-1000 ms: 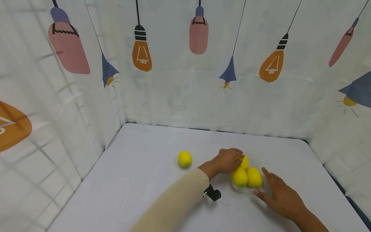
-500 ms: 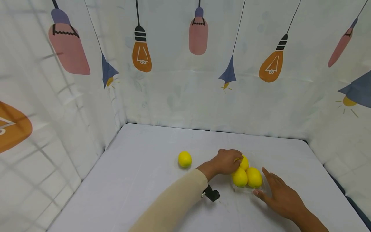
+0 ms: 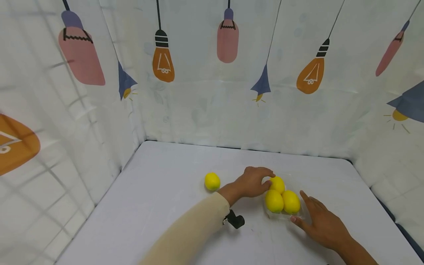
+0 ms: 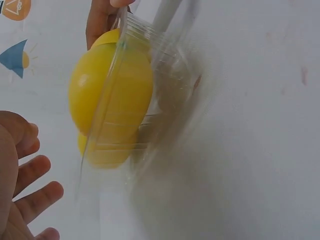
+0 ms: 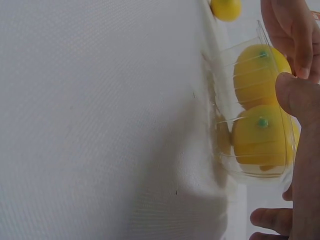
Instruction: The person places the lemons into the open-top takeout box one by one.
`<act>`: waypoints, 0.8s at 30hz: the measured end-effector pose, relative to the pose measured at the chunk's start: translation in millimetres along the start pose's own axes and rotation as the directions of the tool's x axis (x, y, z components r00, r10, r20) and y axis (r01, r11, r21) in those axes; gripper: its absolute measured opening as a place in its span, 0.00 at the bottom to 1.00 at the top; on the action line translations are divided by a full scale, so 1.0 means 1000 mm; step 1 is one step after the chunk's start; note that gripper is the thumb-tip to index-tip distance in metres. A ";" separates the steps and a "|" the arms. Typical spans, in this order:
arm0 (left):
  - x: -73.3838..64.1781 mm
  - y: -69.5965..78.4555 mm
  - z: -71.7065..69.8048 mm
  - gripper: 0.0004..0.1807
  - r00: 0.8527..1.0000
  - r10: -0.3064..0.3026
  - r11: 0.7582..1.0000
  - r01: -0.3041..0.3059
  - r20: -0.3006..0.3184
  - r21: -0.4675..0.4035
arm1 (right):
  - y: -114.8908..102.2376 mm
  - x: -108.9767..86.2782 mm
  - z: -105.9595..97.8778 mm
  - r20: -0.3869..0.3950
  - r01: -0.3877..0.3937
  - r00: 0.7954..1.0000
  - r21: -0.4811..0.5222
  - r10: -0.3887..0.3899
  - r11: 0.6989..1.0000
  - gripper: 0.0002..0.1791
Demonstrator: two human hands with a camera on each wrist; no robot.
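Note:
Three yellow lemons (image 3: pixel 274 201) sit in a clear plastic container (image 3: pixel 279 216) on the white table. The left hand (image 3: pixel 252 181) is just left of the back lemon (image 3: pixel 277 184), thumb and fingers spread apart with nothing between them. In the left wrist view, the fingers (image 4: pixel 39 200) of this hand stand away from the fruit. The right hand (image 3: pixel 326 224) lies along the container's right side, its thumb at the near corner and its fingers extended. From the right wrist view, the right thumb (image 5: pixel 292 97) overlaps the container's rim. A single lemon (image 3: pixel 212 181) lies on the table to the left.
The white table (image 3: pixel 159 206) meets patterned fabric walls (image 3: pixel 205 114) at its back and sides. A black device (image 3: pixel 236 221) is strapped at the left wrist. The sleeved left forearm (image 3: pixel 195 228) crosses the table's front middle.
The left hand has let go of the back lemon and drawn slightly left, its fingers parting. More of that lemon shows in the container. The right hand stays nearly where it was.

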State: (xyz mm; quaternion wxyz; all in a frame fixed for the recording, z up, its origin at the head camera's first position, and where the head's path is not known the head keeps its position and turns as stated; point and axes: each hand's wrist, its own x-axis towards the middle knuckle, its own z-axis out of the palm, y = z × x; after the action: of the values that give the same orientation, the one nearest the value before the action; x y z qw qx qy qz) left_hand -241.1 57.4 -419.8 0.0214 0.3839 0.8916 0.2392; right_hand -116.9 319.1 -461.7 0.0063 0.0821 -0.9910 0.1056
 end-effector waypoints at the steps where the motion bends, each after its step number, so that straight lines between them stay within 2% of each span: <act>1: -0.002 -0.001 -0.001 0.19 1.000 -0.003 1.000 0.003 0.001 0.007 | 0.000 0.000 0.000 0.003 -0.002 1.000 -0.001 0.002 1.000 0.58; 6: -0.013 -0.009 -0.008 0.20 1.000 -0.022 0.999 0.022 0.001 0.042 | 0.002 0.002 0.001 0.017 -0.006 1.000 -0.004 0.006 1.000 0.59; 14: -0.032 -0.025 -0.013 0.21 0.998 -0.052 0.997 0.053 -0.032 0.063 | 0.005 0.001 0.003 0.006 0.007 1.000 0.005 -0.007 1.000 0.58; 24: -0.061 -0.045 -0.027 0.23 0.990 -0.087 0.996 0.090 -0.112 0.024 | 0.000 -0.001 0.000 0.001 0.009 1.000 0.010 -0.009 1.000 0.57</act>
State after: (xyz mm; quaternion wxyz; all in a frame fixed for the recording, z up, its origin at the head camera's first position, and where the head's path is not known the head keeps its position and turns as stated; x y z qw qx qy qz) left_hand -234.6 -23.0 -425.3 -0.0231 0.3302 0.9110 0.2458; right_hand -116.1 319.7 -461.7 0.0059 0.0868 -0.9900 0.1107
